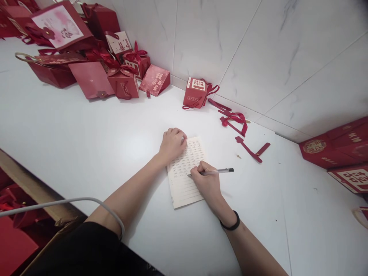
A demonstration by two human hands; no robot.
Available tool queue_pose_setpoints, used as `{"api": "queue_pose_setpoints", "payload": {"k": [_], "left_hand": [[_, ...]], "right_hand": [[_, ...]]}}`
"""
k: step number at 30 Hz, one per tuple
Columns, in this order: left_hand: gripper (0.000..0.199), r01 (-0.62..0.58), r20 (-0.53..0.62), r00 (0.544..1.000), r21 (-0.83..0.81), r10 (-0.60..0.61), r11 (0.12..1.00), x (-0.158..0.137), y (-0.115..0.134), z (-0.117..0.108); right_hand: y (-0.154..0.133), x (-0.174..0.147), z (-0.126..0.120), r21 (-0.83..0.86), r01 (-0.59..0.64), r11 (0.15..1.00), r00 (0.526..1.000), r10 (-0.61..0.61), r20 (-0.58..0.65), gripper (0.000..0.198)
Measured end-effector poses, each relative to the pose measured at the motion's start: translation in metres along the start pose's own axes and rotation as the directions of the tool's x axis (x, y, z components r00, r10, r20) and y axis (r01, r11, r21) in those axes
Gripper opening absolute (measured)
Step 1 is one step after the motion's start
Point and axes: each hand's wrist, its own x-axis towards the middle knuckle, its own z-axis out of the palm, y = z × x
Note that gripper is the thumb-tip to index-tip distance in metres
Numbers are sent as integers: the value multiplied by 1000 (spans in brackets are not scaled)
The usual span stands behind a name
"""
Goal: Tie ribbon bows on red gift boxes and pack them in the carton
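Note:
A lined paper pad [184, 193] lies on the white table, its upper rows covered with small handwriting. My right hand [207, 184] is closed around a pen [221, 171] with a clear barrel and black end. The pen's tip meets the paper at the last written row, near the middle of the page. On the pad's upper left edge rests my left hand [173, 143], fingers loosely bent, side by side, holding nothing. The pad's lower rows are blank.
Red gift boxes [123, 84] are heaped at the back left, and one red box [195, 94] stands by the tiled wall. Red straps [250, 149] and a small brass-coloured fastener [239, 156] lie to the right. More red boxes [336, 145] sit far right. A white cable [71, 200] crosses my left arm.

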Motion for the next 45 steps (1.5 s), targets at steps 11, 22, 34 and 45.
{"api": "queue_pose_setpoints", "payload": {"k": [11,22,34,45], "left_hand": [[16,-5,2,1000,-4,5,1000,0,0,1],[16,-22,-11,1000,48,22,999,-1,-4,1],[35,219,-15,974,-198,-226,955,15,-12,-3],[77,262,-197,945,-14,-259,965,155,26,-14]], "right_hand": [[2,0,1,44,11,999,1000,-11,-11,32],[9,15,-13,578,-139,804,978,203,-46,41],[13,27,2,485,-101,868,988,145,-55,41],[7,35,12,486,-20,874,989,90,-120,32]]}}
